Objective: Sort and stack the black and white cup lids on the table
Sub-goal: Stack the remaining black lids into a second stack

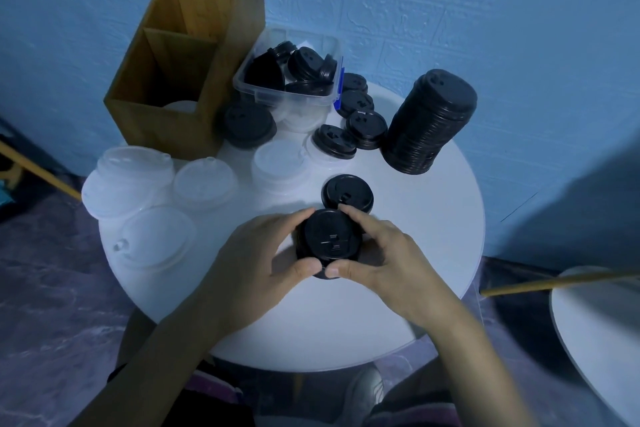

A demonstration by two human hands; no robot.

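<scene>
The left hand and right hand both had their grip clamped on the rim of a short bundle of black lids, apparently to square it, over the surface on the person's side of the tall black stack it seemed bound for.

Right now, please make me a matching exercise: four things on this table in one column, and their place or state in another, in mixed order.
1. tall black lid stack
2. clear bin
3. wooden organizer
4. small black lid stack

A. gripped by left hand and right hand
B. right side of the table
C. contains loose black lids
D. divided into compartments

Pairs: 1-B, 2-C, 3-D, 4-A.
</scene>
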